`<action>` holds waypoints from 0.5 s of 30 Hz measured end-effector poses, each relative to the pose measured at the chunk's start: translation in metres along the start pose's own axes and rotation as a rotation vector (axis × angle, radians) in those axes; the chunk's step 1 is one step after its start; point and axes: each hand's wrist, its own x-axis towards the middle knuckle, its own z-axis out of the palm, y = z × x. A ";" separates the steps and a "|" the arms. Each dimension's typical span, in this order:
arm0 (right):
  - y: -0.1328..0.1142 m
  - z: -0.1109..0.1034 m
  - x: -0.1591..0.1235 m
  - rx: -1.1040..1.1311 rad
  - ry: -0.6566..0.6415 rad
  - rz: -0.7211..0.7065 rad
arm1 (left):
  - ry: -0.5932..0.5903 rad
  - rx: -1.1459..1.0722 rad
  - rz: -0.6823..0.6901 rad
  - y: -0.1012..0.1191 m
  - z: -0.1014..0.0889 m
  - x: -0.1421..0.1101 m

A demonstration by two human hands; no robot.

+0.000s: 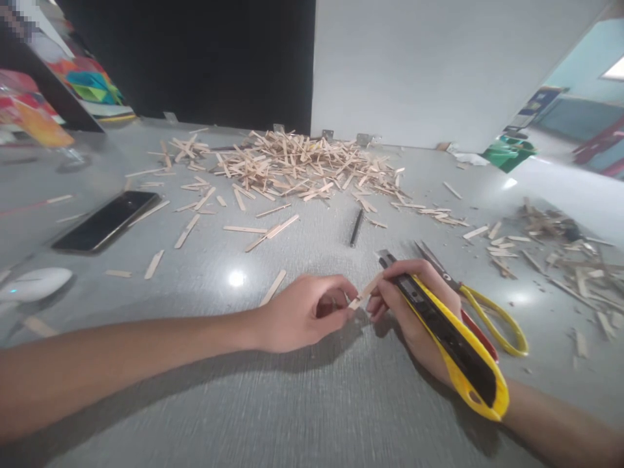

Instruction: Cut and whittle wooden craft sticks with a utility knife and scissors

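Observation:
Between my two hands is a small wooden stick [369, 289], pale and flat. My left hand [299, 315] pinches its near end between thumb and fingertips. The fingertips of my right hand [413, 330] hold the other end. A yellow and black utility knife [455, 348] also rests in my right hand, its blade end pointing away from me over the index finger. Scissors [519, 343] with yellow and red handles lie beside and partly behind that hand. Just beyond my hands lies a thin black pen-like rod [357, 227]. Another wooden piece [273, 287] lies behind my left wrist.
A large heap of wooden sticks [297, 162] spreads along the back of the grey table [273, 409]. Broken scraps [585, 273] are scattered at right. On the left are a phone [104, 221] and a white mouse [41, 285]. A green container [509, 153] stands at back right.

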 end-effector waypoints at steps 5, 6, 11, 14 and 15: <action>0.013 -0.005 -0.005 -0.227 -0.018 -0.030 | 0.200 -0.052 0.023 0.001 0.000 -0.001; 0.014 -0.007 -0.005 -0.294 -0.069 -0.034 | 0.243 -0.048 0.037 0.002 -0.001 -0.001; 0.001 -0.033 0.006 -0.759 -0.427 -0.168 | 0.249 0.049 0.007 0.019 -0.015 0.000; -0.011 -0.068 0.009 -1.164 -0.364 -0.181 | 0.224 0.087 -0.001 0.038 -0.028 -0.002; -0.012 -0.082 0.007 -1.274 -0.321 -0.107 | 0.232 0.097 0.008 0.045 -0.032 -0.004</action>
